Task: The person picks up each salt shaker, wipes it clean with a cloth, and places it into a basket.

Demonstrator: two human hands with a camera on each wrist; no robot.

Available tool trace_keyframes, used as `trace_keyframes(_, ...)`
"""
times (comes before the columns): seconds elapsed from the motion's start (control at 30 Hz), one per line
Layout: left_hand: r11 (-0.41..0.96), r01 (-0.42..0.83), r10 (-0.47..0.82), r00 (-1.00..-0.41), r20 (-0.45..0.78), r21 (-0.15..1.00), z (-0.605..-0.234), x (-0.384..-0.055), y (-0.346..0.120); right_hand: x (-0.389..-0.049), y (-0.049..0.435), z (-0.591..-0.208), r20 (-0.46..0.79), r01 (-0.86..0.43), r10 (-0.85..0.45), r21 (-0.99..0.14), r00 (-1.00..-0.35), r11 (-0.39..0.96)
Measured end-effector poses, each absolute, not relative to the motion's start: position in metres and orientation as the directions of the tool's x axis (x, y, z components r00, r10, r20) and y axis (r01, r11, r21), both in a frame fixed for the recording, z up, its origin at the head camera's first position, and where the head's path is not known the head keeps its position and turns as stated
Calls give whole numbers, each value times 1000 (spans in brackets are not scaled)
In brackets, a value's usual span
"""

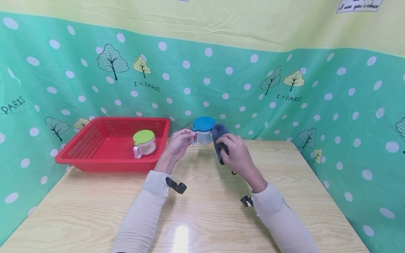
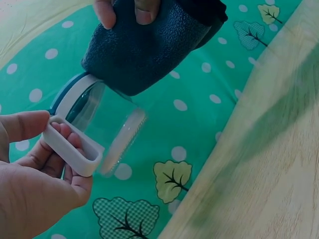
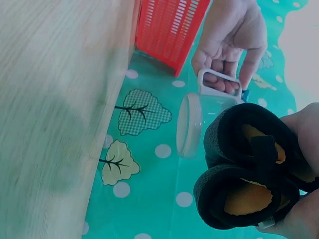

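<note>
My left hand (image 1: 179, 143) grips the white handle of a clear jar (image 1: 205, 137) with a blue lid (image 1: 204, 123), lifted over the far part of the table. In the left wrist view the fingers pass through the handle (image 2: 75, 147) and the jar is tilted. My right hand (image 1: 235, 151) holds a folded dark blue-grey cloth (image 2: 144, 45) against the jar's side, near the lid. The right wrist view shows the cloth (image 3: 239, 169) bent into two loops, with a tan inner side, and the jar's base (image 3: 189, 124) beyond it.
A red perforated basket (image 1: 104, 162) stands at the back left of the wooden table (image 1: 202, 211). Inside it is a similar jar (image 1: 148, 147) with a green lid. A green dotted curtain (image 1: 196, 70) hangs behind and along the sides.
</note>
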State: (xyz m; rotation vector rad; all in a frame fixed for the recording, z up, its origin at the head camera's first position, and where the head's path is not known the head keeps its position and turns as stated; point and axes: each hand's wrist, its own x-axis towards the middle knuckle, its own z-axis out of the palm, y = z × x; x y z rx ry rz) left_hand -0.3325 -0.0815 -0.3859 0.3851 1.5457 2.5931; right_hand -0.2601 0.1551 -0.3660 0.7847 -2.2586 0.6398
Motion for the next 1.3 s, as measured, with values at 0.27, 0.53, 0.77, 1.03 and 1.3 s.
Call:
trace_keyframes(0.27, -486, 63, 167, -972, 163, 872, -387, -333, -81, -255, 148, -368, 669, -694, -398, -248, -627, 676)
trace_keyframes(0.53, -485, 64, 152, -976, 156, 872, -387, -334, -79, -252, 143, -368, 625, -713, -426, -321, -654, 623)
trace_keyframes(0.77, -474, 65, 162, -974, 159, 878, -388, -334, -78, -255, 141, -375, 594, -726, -447, -394, -669, 563)
trace_keyframes(1.03, -468, 50, 202, -966, 163, 882, -385, -331, -75, -259, 139, -383, 521, -678, -440, -485, -732, 553)
trace_keyframes(1.3, -464, 52, 206, -965, 164, 884, -383, -330, -75, -263, 144, -381, 506, -644, -409, -500, -760, 579)
